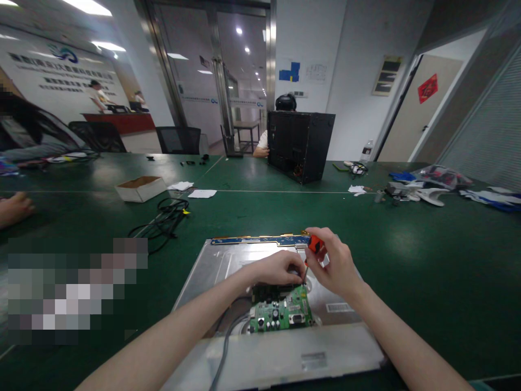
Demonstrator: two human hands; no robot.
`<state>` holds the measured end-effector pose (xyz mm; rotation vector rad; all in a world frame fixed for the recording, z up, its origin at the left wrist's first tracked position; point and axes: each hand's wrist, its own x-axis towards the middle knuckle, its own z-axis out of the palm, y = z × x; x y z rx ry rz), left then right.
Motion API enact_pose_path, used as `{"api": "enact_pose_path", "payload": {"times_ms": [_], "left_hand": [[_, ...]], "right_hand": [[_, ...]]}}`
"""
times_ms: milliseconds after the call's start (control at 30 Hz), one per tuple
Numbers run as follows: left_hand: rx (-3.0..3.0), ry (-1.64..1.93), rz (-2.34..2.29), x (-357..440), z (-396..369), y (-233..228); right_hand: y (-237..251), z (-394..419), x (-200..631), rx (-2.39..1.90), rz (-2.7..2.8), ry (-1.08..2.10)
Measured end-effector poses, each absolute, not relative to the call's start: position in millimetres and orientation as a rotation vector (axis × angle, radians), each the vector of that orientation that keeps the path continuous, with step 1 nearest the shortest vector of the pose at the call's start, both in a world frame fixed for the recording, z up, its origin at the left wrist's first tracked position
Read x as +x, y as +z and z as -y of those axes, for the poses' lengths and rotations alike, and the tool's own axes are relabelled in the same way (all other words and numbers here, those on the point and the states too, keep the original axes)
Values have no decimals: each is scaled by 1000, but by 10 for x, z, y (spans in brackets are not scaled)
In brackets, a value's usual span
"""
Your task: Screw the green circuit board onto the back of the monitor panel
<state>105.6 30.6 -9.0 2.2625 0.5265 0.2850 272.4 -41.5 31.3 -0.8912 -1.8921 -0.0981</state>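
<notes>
Green circuit board (285,314) on the metal panel (211,271), near counter (407,260) edge. Right hand (331,263) curled round a red-handled screwdriver (314,245), tip down at the board. Left hand (277,269) pressed flat, fingers bent, holding nothing. Label writing unreadable.

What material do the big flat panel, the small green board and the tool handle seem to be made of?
Flat panel: likely sheet metal, dull silver-grey with soft reflections.
Green board: looks like printed circuit laminate, glossy green, carrying small components and connectors.
Tool handle, held in the right hand: probably plastic, smooth bright orange-red.
</notes>
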Motion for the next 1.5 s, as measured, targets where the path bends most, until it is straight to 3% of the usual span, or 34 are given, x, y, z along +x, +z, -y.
{"api": "enact_pose_path", "payload": {"times_ms": [1200,1500], "left_hand": [[2264,262,-522,1059,-289,-27],[2261,283,-511,1052,-304,-77]], "right_hand": [[288,407,2719,-887,1855,-207],[264,405,2705,-878,1846,-87]]}}
